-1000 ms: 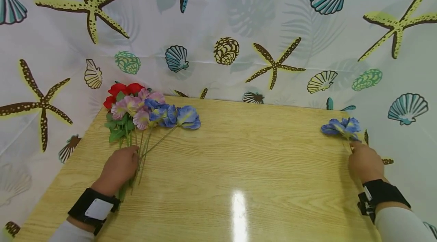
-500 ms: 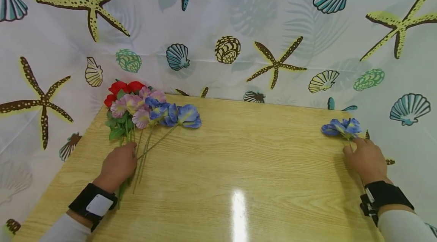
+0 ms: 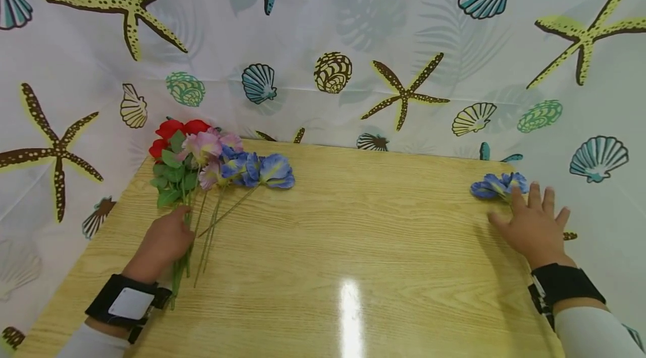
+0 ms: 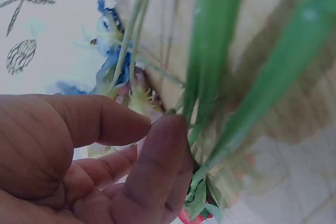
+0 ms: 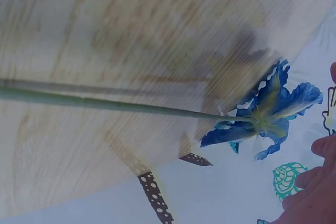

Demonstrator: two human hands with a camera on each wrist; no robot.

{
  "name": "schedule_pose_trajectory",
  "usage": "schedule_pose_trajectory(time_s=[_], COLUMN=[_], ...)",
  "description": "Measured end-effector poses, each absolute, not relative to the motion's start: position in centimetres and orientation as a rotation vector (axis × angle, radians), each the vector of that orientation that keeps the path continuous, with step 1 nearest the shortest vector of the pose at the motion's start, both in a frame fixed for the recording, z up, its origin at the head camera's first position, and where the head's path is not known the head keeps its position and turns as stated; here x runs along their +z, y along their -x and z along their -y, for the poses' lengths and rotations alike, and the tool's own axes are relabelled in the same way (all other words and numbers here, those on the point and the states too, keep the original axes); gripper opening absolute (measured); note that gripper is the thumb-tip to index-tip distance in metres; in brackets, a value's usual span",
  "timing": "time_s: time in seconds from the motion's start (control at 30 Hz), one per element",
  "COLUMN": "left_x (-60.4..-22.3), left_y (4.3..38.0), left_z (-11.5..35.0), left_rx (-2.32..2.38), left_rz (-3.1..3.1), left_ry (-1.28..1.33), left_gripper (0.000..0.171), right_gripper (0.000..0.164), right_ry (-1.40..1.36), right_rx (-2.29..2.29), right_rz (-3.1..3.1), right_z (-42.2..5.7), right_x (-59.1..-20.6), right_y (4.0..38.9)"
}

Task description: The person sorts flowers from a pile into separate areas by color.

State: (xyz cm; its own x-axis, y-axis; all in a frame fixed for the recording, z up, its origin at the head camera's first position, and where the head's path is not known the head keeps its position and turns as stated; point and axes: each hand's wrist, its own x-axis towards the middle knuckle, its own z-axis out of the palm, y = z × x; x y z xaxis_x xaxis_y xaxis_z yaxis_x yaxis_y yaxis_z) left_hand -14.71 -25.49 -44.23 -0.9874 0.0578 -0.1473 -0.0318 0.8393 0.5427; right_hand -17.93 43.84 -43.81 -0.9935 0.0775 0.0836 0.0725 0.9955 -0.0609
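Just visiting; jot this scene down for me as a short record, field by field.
Surface: wood-grain table
Backdrop: white cloth printed with starfish and shells
Bunch: red flowers, pink flowers, blue flowers, green leaves
Left hand: pinching at stems
Apart: lone blue flower near the table's right edge
Right hand: fingers spread near that flower, not gripping it

The left hand [image 3: 162, 244] pinches a flower stem [image 3: 193, 192]; the right hand [image 3: 537, 232] spreads near a blue flower [image 3: 494, 186].

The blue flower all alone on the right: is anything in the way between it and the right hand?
Nothing visible is in the way. The right hand, fingers spread, is close to the lone blue flower, and the right wrist view shows the flower's stem uncovered.
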Motion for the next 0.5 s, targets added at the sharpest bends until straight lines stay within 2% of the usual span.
schedule_pose_trajectory(time_s=[0.23,0.5], left_x=[-43.2,-43.0], left_y=[14.4,14.3], left_z=[25.3,24.6], left_rx=[0.988,1.08], left_rz=[-2.851,-2.853], left_ry=[-0.037,-0.042], left_gripper=[0.052,0.053], right_gripper=[0.1,0.1], right_ry=[0.105,0.073], right_rx=[0.05,0.064], right_rz=[3.08,3.052], right_z=[-43.3,-42.8], right_x=[-43.7,-44.5], right_y=[17.6,17.0])
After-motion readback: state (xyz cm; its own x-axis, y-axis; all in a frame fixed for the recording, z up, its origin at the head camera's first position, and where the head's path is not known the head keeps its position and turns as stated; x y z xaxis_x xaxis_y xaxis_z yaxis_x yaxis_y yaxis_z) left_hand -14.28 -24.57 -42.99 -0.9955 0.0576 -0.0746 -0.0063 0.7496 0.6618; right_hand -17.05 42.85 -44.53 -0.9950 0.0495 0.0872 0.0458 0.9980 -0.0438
